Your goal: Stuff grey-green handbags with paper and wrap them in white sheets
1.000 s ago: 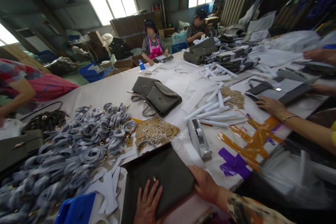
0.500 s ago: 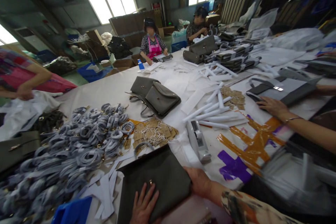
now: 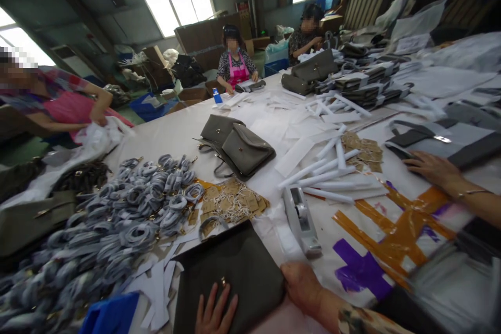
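A dark olive-grey handbag (image 3: pixel 235 255) lies flat at the near edge of the table, its gold clasp facing up and its grey handle pointing away from me. My left hand (image 3: pixel 217 309) rests on the front of it just below the clasp, fingers spread. At the bag's right edge, my right hand (image 3: pixel 303 288) has its fingers closed round the side; the thumb and fingertips are partly hidden. A grey tape dispenser (image 3: pixel 302 222) stands just beyond my right hand. Brown paper tags with white strings (image 3: pixel 235 199) lie beyond the bag.
Coiled grey straps (image 3: pixel 136 229) heap up at left, near white paper strips (image 3: pixel 159 289) and a blue bin (image 3: pixel 109 315). Two dark bags (image 3: pixel 238 146) lie mid-table, white rolls (image 3: pixel 329 172) to their right. A co-worker's hand (image 3: pixel 434 172) touches another bag at right. Several people work around.
My view has swung slightly to the left, bringing more of the person at left into sight. Both my hands stay on the handbag in nearly the same places.
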Motion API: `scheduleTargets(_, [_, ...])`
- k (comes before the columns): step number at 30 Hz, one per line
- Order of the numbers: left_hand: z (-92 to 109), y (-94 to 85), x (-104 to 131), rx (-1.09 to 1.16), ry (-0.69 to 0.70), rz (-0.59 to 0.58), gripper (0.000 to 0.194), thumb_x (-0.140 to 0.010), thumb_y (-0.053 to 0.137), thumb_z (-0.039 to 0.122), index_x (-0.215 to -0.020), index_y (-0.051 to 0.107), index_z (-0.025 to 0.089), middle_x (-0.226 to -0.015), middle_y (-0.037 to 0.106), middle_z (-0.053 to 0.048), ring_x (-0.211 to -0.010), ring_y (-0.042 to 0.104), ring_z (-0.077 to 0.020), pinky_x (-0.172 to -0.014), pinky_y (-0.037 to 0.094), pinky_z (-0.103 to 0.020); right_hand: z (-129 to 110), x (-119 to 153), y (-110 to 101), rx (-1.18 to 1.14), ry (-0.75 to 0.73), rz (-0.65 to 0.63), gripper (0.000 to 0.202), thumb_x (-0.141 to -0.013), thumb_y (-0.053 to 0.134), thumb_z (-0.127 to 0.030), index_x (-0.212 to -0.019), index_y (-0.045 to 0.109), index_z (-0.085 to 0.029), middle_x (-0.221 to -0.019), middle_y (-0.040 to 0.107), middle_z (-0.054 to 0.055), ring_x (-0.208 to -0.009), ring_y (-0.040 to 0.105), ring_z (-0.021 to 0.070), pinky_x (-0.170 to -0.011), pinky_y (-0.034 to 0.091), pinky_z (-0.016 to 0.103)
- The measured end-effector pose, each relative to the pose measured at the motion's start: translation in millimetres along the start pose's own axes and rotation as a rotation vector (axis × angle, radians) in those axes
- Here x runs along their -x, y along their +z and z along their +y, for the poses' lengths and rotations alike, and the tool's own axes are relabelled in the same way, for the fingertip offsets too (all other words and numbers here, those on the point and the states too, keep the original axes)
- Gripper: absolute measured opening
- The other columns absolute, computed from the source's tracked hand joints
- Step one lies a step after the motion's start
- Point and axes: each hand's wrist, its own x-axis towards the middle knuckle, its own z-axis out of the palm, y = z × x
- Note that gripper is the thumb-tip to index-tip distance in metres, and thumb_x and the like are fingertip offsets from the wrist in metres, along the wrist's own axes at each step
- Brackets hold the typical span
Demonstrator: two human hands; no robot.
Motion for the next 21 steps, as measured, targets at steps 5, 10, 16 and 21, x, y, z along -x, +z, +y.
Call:
scheduleTargets(5, [1,-23.8,-13,-0.038,0.066,0.034,0.067,-0.084,0.07,0.055,-0.146,0.054,0.036,-0.152,0.055,-0.005,-0.157,0.015,-0.0375,-0.127,0.006,-0.061,-10,-17,-49,-0.018,-0.161,-0.125,0.027,-0.071,0.053,-0.009,-0.087,0.07,-0.022,-0.086,0.076,0.007,-0.077,0.069,0.0263,-0.068,0.051,0.037])
scheduleTargets(10, [8,-24.7,-12,0.014,0.032,0.094,0.081,-0.08,0.064,0.07,-0.15,0.049,0.032,-0.159,0.047,-0.009,-0.152,0.026,-0.0414,-0.124,0.008,-0.065,-59,-50,-63,-0.151,-0.556,-0.312,0.06,-0.088,0.057,-0.021,-0.147,0.052,-0.028,-0.156,0.05,0.01,-0.141,0.045,0.0369,-0.115,0.037,0.062])
scheduleTargets(16, [-1,-39.2,-9,0.234,0.021,-0.053,0.081,-0.086,0.058,0.074,-0.156,0.036,0.04,-0.16,0.046,-0.005,-0.148,0.039,-0.0378,-0.119,0.03,-0.059,-70,-53,-16,-0.057,-0.354,-0.549,0.075,-0.086,0.069,-0.048,-0.154,0.037,-0.052,-0.173,0.016,0.008,-0.153,0.013,0.0522,-0.103,0.015,0.089])
scheduleTargets(21, [-19,-73.8,6,0.34,-0.372,-0.29,0.076,-0.085,0.065,0.063,-0.154,0.035,0.048,-0.165,0.034,-0.009,-0.149,0.034,-0.0459,-0.113,0.031,-0.074,-72,-48,-15,-0.009,-0.312,-0.574,0.07,-0.089,0.064,-0.054,-0.153,0.037,-0.054,-0.173,0.015,0.005,-0.155,0.01,0.048,-0.108,0.02,0.083])
